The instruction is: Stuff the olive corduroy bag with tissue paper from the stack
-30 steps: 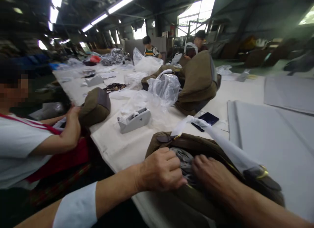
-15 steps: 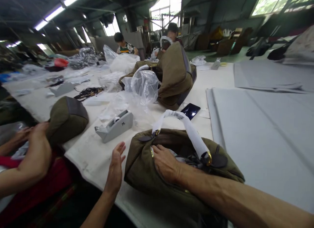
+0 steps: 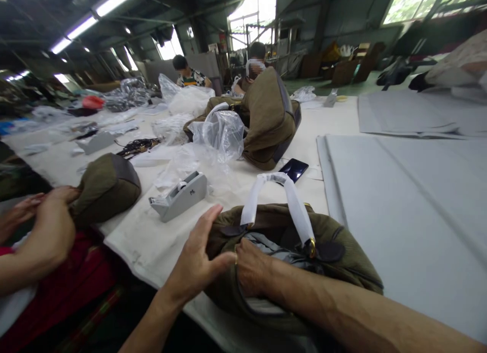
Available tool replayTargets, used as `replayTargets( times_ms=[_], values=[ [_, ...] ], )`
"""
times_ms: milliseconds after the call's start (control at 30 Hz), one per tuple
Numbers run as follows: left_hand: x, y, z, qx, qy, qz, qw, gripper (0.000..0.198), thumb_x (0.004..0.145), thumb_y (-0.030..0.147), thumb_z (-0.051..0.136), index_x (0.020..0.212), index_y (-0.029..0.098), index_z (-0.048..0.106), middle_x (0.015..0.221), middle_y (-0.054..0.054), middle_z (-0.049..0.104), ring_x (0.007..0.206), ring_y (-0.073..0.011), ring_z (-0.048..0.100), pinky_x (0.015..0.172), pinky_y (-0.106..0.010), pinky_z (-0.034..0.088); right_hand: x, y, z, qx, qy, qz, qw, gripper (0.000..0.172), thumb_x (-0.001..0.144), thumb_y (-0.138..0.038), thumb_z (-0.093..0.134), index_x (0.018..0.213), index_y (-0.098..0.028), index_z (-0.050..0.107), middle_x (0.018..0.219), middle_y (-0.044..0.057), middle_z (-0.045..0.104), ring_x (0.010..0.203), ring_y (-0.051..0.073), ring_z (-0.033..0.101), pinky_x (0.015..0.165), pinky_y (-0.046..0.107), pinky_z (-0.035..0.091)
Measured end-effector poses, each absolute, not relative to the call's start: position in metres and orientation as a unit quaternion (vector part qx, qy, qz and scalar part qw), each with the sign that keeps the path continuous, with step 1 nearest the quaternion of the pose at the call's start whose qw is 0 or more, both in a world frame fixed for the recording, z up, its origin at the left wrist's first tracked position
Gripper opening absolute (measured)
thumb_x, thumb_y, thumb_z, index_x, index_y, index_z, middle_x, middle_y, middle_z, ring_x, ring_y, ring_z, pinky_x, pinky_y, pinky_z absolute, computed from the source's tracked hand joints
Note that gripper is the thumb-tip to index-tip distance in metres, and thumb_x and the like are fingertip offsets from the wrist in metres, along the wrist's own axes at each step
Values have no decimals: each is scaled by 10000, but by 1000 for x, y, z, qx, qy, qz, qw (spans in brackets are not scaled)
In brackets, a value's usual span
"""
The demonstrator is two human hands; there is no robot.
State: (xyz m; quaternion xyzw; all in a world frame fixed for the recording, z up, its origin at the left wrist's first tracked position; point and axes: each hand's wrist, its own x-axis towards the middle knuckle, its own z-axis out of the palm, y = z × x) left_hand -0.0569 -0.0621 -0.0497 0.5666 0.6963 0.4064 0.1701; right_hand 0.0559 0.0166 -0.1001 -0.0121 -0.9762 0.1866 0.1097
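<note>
Left hand (image 3: 198, 264) now touches olive canvas handbag (image 3: 342, 261), fingers spread, gripping nothing; right hand (image 3: 253, 267) inside opening, grip hidden; grey tape dispenser (image 3: 181, 196) marking illegible.

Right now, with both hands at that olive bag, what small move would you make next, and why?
Probably bring the left hand in against the bag to steady its side. That hand is open beside the bag's edge, while the right hand is already tucked into the mouth, on the grey stuffing. The bag looks soft and its paper-wrapped handle stands loose.
</note>
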Motion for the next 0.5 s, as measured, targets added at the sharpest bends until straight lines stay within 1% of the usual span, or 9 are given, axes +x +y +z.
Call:
replayTargets(
  times_ms=[33,67,133,167,267,300,367,433,500],
  values=[
    [-47,-59,-35,599,727,325,82,849,654,494,711,1378,227,358,1460,-84,340,1343,-338,278,1121,-521,206,59,18,-100,2,-979,178,96,173,719,-266,615,885,-251,662,971,61,672,1141,268,460,969,359,377],
    [-38,-55,-23,617,747,242,47,762,674,355,709,1358,244,390,1448,-79,363,1331,-352,295,1091,-548,250,63,21,-98,24,-982,168,84,197,729,-247,606,920,-245,654,1017,54,663,1167,267,441,986,373,363],
    [-28,-51,-11,631,765,130,28,545,699,150,611,1232,206,514,1334,-99,498,1273,-338,391,1017,-519,371,74,29,-90,20,-984,163,74,221,781,-245,565,991,-227,630,1109,51,633,1178,258,438,1001,405,346],
    [-26,-51,-10,634,764,116,29,446,705,103,557,1145,184,557,1254,-103,556,1233,-317,440,987,-484,411,81,34,-83,-26,-983,167,76,233,819,-251,521,1030,-212,614,1136,62,619,1157,255,460,982,418,361],
    [-32,-62,-17,620,753,219,-4,284,761,164,525,1043,186,550,1110,-70,614,1079,-239,560,939,-379,462,103,48,-59,-260,-945,200,1,291,855,-291,464,1056,-135,606,1067,137,634,987,281,575,800,403,452],
    [-36,-68,-20,603,752,265,-17,276,793,222,525,1068,202,531,1093,-53,620,1020,-214,590,913,-346,477,109,52,-52,-322,-921,217,-41,283,823,-293,511,999,-107,631,989,157,654,911,290,606,723,370,463],
    [-43,-78,-26,567,759,319,-39,288,831,317,517,1105,226,503,1083,-35,628,955,-186,618,862,-294,499,119,56,-40,-361,-894,245,-100,216,767,-250,578,872,-83,666,871,173,674,816,288,637,637,317,444],
    [-48,-87,-31,570,751,329,-47,269,842,340,511,1085,227,493,1104,-39,622,993,-186,612,867,-277,494,124,58,-34,-356,-898,248,-77,186,790,-209,539,883,-106,662,863,152,681,822,266,642,640,293,421],
    [-48,-93,-35,604,729,320,-42,239,844,319,507,1061,222,480,1170,-54,591,1065,-196,583,916,-297,471,125,59,-33,-363,-903,229,11,233,849,-186,443,995,-156,622,914,108,680,870,233,633,685,283,403]
  ],
)
